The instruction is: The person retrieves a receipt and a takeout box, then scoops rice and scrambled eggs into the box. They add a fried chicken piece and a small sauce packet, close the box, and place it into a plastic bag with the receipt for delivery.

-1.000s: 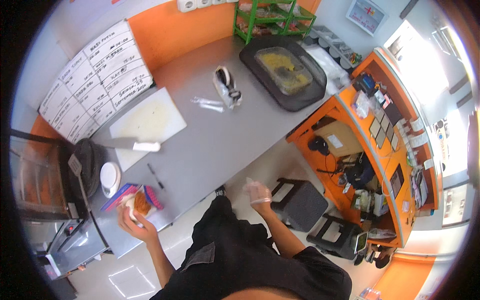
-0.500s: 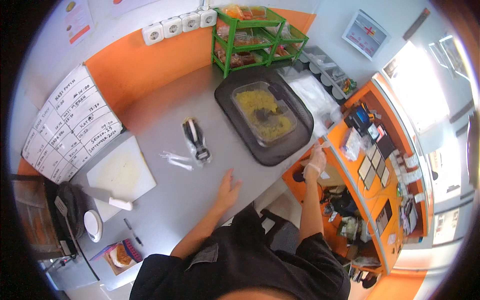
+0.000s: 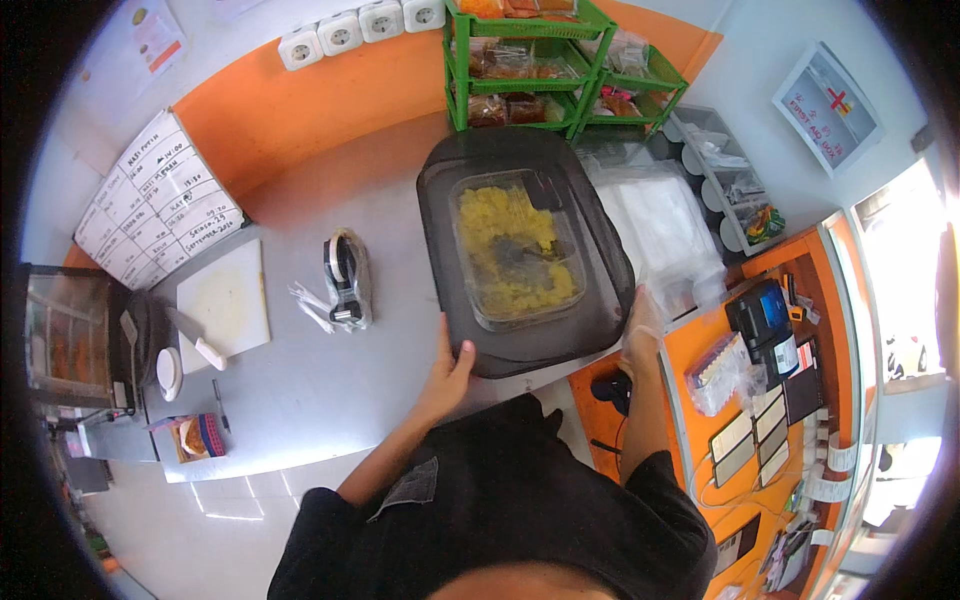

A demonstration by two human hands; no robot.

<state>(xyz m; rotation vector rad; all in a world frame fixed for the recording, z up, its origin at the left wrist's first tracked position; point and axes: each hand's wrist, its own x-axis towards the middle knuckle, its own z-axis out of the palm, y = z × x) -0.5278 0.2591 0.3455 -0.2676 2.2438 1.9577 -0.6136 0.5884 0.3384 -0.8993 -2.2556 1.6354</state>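
A black tray (image 3: 607, 300) lies on the metal counter in front of me. On it is a clear plastic container (image 3: 470, 312) with lumpy yellow food (image 3: 505, 220) inside. My left hand (image 3: 446, 378), bare, holds the tray's near left corner, its thumb at the rim and its other fingertips partly hidden. At the near right edge, my right hand (image 3: 643, 325) grips the tray in a clear plastic glove. Left of the tray sits a black-and-white handled item in clear wrap (image 3: 343, 280).
A green rack (image 3: 515, 85) of packets stands behind the tray. White plastic bags (image 3: 655, 225) lie to its right. A knife (image 3: 200, 340) rests on a white cutting board (image 3: 225, 300) at left. Phones (image 3: 735, 450) and devices cover the orange shelf at right.
Both hands have come to the tray and taken hold of its near corners. My view has shifted, and the tray appears turned more upright in it.
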